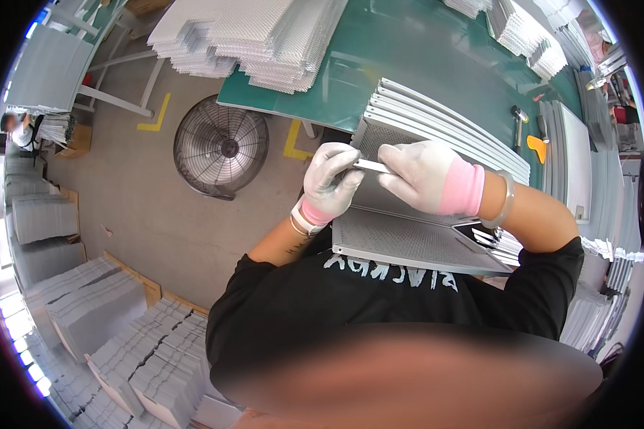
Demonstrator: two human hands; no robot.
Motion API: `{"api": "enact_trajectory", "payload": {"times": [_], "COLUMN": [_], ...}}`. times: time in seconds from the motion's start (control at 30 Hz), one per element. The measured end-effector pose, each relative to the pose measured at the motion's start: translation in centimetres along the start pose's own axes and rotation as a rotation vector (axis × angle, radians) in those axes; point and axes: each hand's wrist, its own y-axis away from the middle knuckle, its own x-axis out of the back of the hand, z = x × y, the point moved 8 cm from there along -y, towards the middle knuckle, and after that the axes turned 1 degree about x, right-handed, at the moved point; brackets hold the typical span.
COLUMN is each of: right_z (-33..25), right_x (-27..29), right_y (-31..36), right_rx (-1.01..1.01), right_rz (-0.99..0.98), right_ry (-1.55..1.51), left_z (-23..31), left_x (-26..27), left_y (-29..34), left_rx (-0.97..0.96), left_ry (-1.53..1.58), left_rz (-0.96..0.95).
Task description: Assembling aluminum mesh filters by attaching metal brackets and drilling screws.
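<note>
My left hand point(330, 180) and my right hand point(431, 177) wear white gloves with pink cuffs. Between them they pinch a narrow white strip point(371, 166), the left fingers at one end and the right at the other. Part of the strip is hidden by the gloves. Below the hands, a grey mesh panel with a metal frame point(401, 237) lies close against my body. Another grey mesh panel point(383, 194) stands tilted behind the gloves. Just beyond, several white-edged framed panels point(447, 123) rest side by side on the green table point(422, 46).
Stacked silvery mesh sheets point(265, 39) cover the table's far left. A hammer point(519, 127) and a yellow-orange tool point(536, 148) lie on the right, beside more panels point(576, 164). A round floor fan point(222, 146) stands left of the table. Panel stacks point(100, 300) line the lower left.
</note>
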Motion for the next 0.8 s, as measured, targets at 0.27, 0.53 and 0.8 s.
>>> {"api": "enact_trajectory", "payload": {"times": [0.27,0.53,0.8], "right_z": [-1.6,-1.4,-0.4], "right_x": [0.5,-0.6,-0.8], "right_y": [-0.6,-1.5,-1.7], "right_rx": [0.030,0.012,-0.015], "right_rz": [-0.027,-0.060,-0.101], "right_ry": [0.054,-0.135,-0.305], "left_z": [-0.1,0.0,-0.6], "left_x": [-0.2,0.0,0.1], "left_y": [0.1,0.1,0.0], "left_rx": [0.154,0.175,0.204], "left_ry": [0.300,0.282,0.297], "left_rz": [-0.020,-0.059,-0.092]}}
